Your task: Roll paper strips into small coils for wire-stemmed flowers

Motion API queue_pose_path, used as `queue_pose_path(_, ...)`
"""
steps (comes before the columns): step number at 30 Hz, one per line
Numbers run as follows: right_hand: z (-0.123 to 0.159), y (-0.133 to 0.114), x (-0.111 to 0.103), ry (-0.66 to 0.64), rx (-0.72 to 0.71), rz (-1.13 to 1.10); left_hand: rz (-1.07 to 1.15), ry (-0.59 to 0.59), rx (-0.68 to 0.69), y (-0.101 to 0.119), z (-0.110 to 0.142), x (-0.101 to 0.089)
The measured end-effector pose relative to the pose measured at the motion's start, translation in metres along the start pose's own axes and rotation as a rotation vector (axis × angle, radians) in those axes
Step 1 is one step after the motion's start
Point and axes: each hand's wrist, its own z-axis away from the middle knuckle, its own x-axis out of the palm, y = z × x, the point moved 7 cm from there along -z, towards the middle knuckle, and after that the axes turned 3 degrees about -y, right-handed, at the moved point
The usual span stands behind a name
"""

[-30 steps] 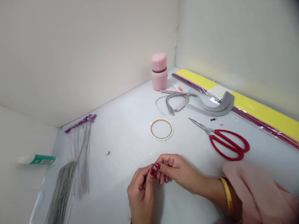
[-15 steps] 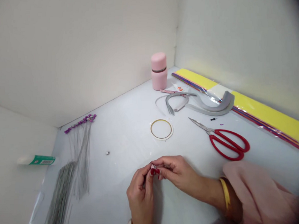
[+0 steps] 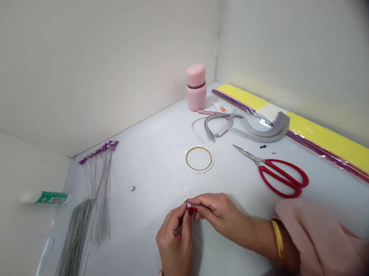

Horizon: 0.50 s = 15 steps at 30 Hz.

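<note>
My left hand [image 3: 175,233] and my right hand [image 3: 217,211] meet fingertip to fingertip above the near part of the table. Both are closed in a pinch on a tiny pale piece [image 3: 189,205], mostly covered by the fingers and too small to name. Beyond them lies a thin roll of white tape [image 3: 212,162], flat on the table. Red-handled scissors [image 3: 282,177] rest to the right, above my right forearm. A small silvery bead-like bit [image 3: 133,188] sits left of my hands.
Thin wires [image 3: 77,235] lie at left, some tipped with purple pieces [image 3: 99,151]. Toward the back are a pink flask [image 3: 196,88], grey paper strips [image 3: 262,136] and a packet of coloured strips [image 3: 328,144]. A green-and-white tube [image 3: 52,197] is at far left.
My right fingers have shifted a little, its index finger straightening toward my left fingertips; both thumbs now press together around the tiny piece. Things on the table have stayed put.
</note>
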Motion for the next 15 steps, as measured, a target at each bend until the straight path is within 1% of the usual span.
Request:
queue_pose_path(5,0.001,-0.005,-0.001,-0.021,-0.062,0.0,-0.003,-0.025,0.04,0.003,0.0,-0.001)
queue_pose_path(10,0.002,-0.009,-0.003,-0.02,-0.106,0.074,0.031,-0.032,0.063,0.007,-0.002,-0.002)
queue_pose_path(12,0.002,-0.01,-0.002,-0.019,-0.123,0.113,0.081,-0.027,0.034,0.004,-0.002,-0.002)
queue_pose_path(15,0.004,-0.012,0.0,-0.007,-0.154,0.162,0.172,-0.007,-0.056,-0.004,-0.001,0.0)
